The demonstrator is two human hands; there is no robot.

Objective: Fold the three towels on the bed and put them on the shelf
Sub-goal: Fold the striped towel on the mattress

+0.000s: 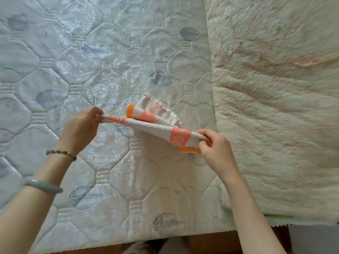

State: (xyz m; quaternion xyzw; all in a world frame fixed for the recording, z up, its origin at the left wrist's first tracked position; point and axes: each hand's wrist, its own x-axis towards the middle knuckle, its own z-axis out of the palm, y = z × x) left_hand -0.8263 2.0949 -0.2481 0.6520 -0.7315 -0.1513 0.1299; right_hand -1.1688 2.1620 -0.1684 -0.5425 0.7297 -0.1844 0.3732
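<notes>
A small white towel [150, 126] with coral bands and orange edging is stretched between my two hands just above the quilted mattress [77, 66]. My left hand [80, 128] pinches its left end between thumb and fingers. My right hand [214, 145] grips its right end by the orange edge. The far part of the towel hangs folded behind, its orange corner resting on the mattress. No other towel and no shelf are in sight.
A thick fluffy cream blanket [275, 107] with faint pink marks covers the right side of the bed. The mattress's near edge [128, 242] runs along the bottom, with brown floor below it. Bracelets circle my left wrist.
</notes>
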